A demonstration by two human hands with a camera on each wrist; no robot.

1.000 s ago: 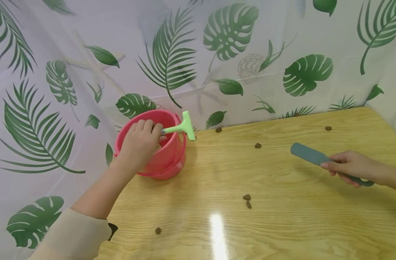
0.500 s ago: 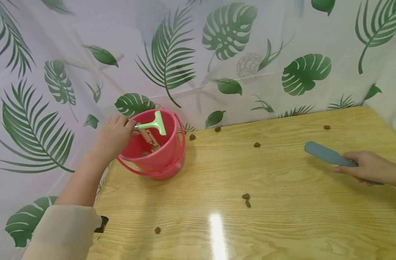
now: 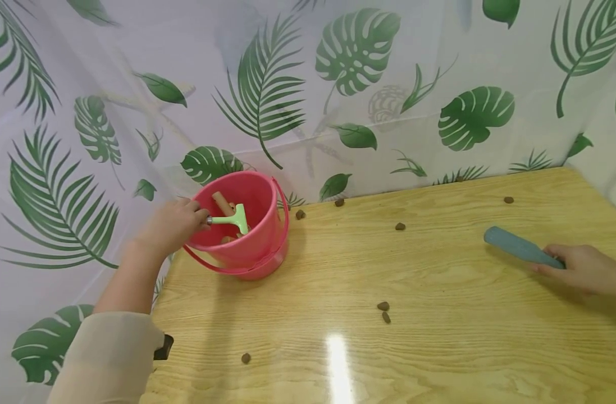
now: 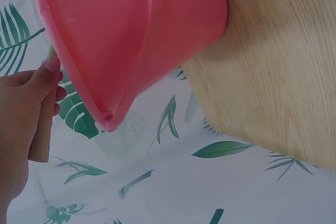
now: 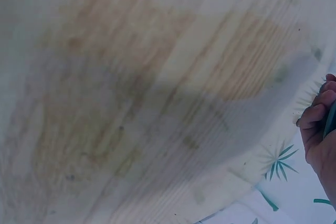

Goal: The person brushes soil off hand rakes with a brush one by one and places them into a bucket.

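In the head view my left hand point(image 3: 173, 224) is at the left rim of a pink bucket point(image 3: 247, 255). It grips a small garden tool point(image 3: 229, 220) with a light-green T-shaped head, which reaches inside the bucket mouth. The left wrist view shows the tool's wooden handle point(image 4: 42, 135) in the curled fingers, outside the bucket wall. Another wooden-handled tool point(image 3: 223, 203) leans inside the bucket; its lower end is partly hidden. Over the table's right side, my right hand point(image 3: 585, 269) holds a flat grey-blue paddle-like tool point(image 3: 520, 247), pointing left.
Several small brown stones point(image 3: 383, 306) lie scattered on the wooden table point(image 3: 439, 348). A white cloth point(image 3: 414, 50) printed with green leaves hangs along the back and left. The bucket's pink handle point(image 3: 232, 271) hangs down its front.
My left hand has drawn left and lowered the green-headed tool from above the bucket's right rim into its mouth. The second wooden tool has shifted inside. My right hand has moved right and slightly down.
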